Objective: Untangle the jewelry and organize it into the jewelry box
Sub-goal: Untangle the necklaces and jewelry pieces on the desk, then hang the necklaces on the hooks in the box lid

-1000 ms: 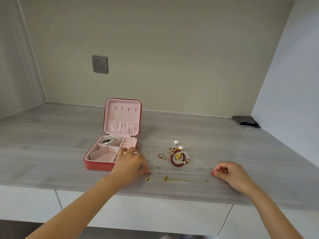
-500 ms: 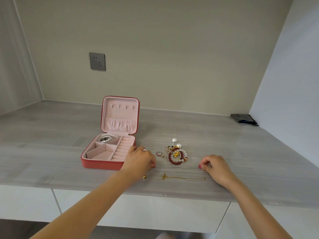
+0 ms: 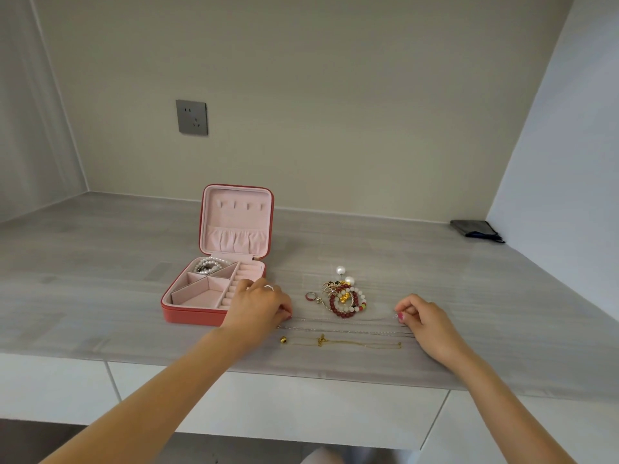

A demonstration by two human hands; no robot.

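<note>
head view: thin chain (image 3: 345,320) stretched left-right, ends pinched by left hand (image 3: 259,308) and right hand (image 3: 425,316)

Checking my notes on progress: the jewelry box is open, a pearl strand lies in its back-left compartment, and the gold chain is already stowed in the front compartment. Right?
Not quite. The head view shows the gold chain lying stretched out on the counter, near its front edge, not in the jewelry box. The rest holds: the box is open and the pearl strand lies in its back-left compartment.
</note>
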